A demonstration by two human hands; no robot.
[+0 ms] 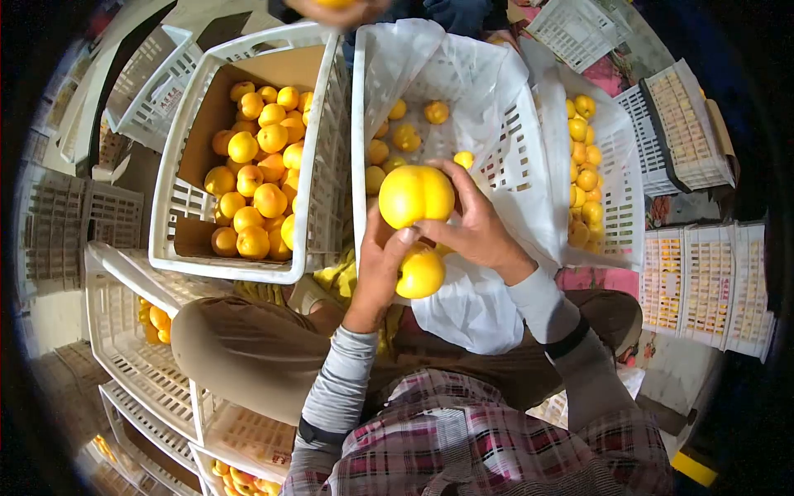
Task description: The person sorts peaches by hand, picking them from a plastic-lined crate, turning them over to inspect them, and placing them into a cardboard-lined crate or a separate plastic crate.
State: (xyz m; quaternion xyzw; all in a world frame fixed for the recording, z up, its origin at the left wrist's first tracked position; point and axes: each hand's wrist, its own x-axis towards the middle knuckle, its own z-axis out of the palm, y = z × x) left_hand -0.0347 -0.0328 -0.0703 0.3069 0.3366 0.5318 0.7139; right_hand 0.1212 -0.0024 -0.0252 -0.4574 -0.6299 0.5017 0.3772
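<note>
My right hand (480,231) is closed round a large yellow peach (416,196), with its fingers at the upper right and the thumb below. From the lower left, my left hand (382,264) curls in, its thumb close under the same fruit. A second yellow peach (420,273) sits against my left palm, below the first. Both hands are over the near part of a white crate (361,99) lined with clear plastic, where several yellow peaches (406,137) lie. The fingers behind the fruit are hidden.
To the left, a white crate (159,211) lined with cardboard holds many orange-yellow peaches (271,169). A lined crate (616,178) of peaches stands on the right. Stacked crates (703,289) flank both sides. Another person's hand (351,11) holds a yellow fruit at the top edge.
</note>
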